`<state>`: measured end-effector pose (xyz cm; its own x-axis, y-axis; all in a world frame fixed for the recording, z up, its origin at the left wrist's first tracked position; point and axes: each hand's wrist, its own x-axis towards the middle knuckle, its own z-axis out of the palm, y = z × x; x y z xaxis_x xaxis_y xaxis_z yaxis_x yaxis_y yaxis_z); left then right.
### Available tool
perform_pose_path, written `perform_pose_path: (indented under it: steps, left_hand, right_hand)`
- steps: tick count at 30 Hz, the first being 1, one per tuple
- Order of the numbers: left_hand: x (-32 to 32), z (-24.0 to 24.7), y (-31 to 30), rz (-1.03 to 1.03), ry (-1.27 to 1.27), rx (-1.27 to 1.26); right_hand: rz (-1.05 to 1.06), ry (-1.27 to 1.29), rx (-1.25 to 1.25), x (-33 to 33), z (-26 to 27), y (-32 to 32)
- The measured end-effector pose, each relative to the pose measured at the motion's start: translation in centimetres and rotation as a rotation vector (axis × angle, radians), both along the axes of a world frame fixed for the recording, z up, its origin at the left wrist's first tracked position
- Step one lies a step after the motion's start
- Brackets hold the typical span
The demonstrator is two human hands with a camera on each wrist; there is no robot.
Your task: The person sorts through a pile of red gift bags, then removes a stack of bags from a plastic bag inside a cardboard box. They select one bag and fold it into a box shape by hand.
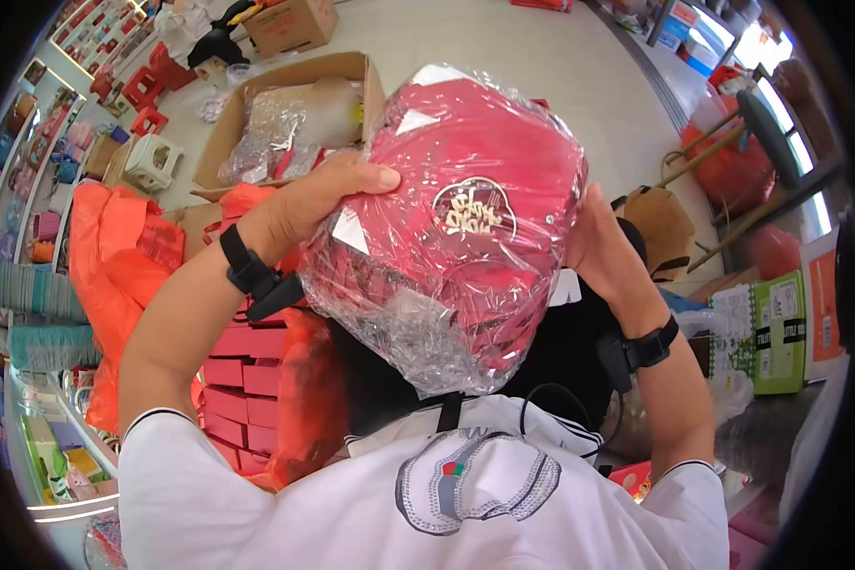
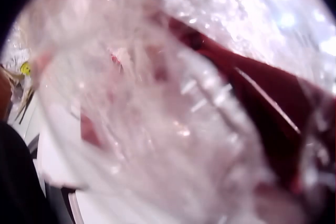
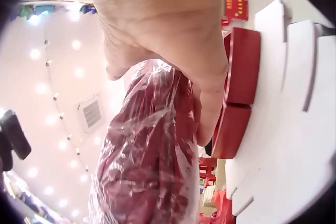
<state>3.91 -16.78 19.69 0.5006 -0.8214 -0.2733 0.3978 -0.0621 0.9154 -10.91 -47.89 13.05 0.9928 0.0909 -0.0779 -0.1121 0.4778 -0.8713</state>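
Observation:
A bundle of red items in clear plastic wrap (image 1: 484, 256), with gold lettering on its upper face, is held up in front of the chest between both hands. My left hand (image 1: 337, 195) grips its left side, thumb lying over the top face and fingers hidden underneath. On the opposite side my right hand (image 1: 603, 247) holds the edge. In the right wrist view that hand (image 3: 163, 24) spans the end of the wrapped bundle (image 3: 147, 155), thumb and fingers on either side. Crinkled plastic (image 2: 147, 108) fills most of the left wrist view, blurred.
Below the left arm, an orange plastic bag (image 1: 123, 256) surrounds stacked red boxes (image 1: 247, 385). An open carton (image 1: 375, 95) with plastic-wrapped contents stands beyond it. White and red stools (image 1: 152, 161) are at the left, near shelves of goods. Green-covered packs (image 1: 779, 332) stand at the right.

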Motion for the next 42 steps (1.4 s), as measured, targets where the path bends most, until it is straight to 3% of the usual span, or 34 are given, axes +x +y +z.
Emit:
perform_pose_path:
  steps: [7,14,17,21,24,28,31,34,38,40,42]
  left_hand:
    - [-2.1,-3.4,-3.2,-0.213,0.142,0.154]
    - [-4.1,-5.3,-4.4,-0.196,0.085,0.164]
    - [-5.5,-4.2,-4.3,-0.138,-0.023,0.089]
    - [-4.8,-1.8,-3.7,-0.184,-0.173,0.187]
    - [-2.5,0.2,-3.9,-0.347,-0.303,0.297]
    - [1.7,0.3,-5.6,-0.459,-0.619,0.515]
    - [2.4,-1.2,-7.2,-0.495,-0.966,0.52]
    - [1.7,-3.2,-7.7,-0.443,-1.194,0.486]
    - [0.2,-2.1,-3.8,-0.092,-1.188,0.394]
    - [0.2,-1.0,-0.4,0.005,-1.094,0.506]
    - [0.2,-1.3,4.0,0.024,-1.045,0.632]
  right_hand:
    - [-0.106,0.231,0.034,-5.0,-3.2,-1.4]
    - [-0.233,0.216,-0.158,-6.1,-2.8,-2.9]
    - [-0.258,0.159,-0.151,-5.9,-2.6,-2.9]
    - [-0.219,0.144,-0.119,-7.1,-1.0,-2.1]
    - [-0.074,0.205,-0.12,-8.3,-1.1,-2.9]
    - [0.104,0.302,-0.168,-10.3,-1.9,-2.5]
    - [0.204,0.456,-0.249,-11.0,-3.3,-2.9]
    - [0.238,0.531,-0.401,-11.4,-3.9,-3.9]
    - [0.205,0.43,-0.759,-10.9,-0.9,-5.9]
    - [0.085,0.3,-0.922,-9.8,0.0,-7.5]
    - [-0.068,0.206,-0.915,-8.4,1.1,-7.8]
